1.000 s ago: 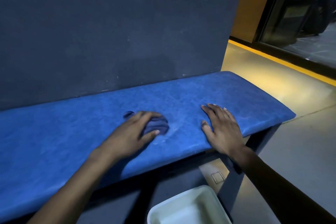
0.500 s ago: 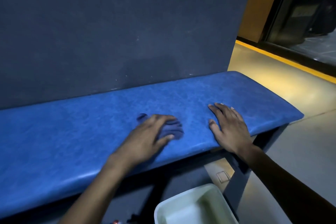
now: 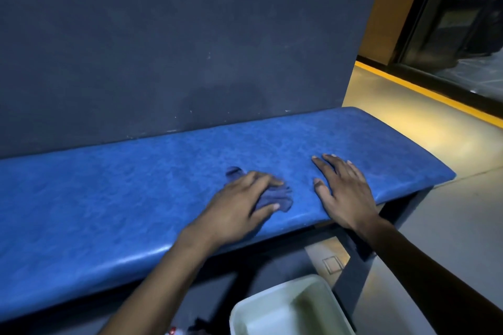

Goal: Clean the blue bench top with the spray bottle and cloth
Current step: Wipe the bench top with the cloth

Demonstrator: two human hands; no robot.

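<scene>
The blue padded bench top (image 3: 109,198) runs across the view against a dark wall. My left hand (image 3: 239,209) presses a crumpled dark-blue cloth (image 3: 275,198) onto the bench near its front edge; the cloth sticks out past my fingers. My right hand (image 3: 345,193) lies flat on the bench to the right of the cloth, palm down with fingers spread, holding nothing. No spray bottle is clearly in view.
A white rectangular tub (image 3: 288,307) stands on the floor below the bench front. The dark wall (image 3: 190,49) rises behind the bench. The bench's right end (image 3: 441,171) borders a grey floor with a yellow stripe (image 3: 424,95). A dark bench leg (image 3: 351,275) stands beside the tub.
My left hand has slid the cloth a little to the right along the bench, closer to my right hand. The right hand stays flat in the same spot.
</scene>
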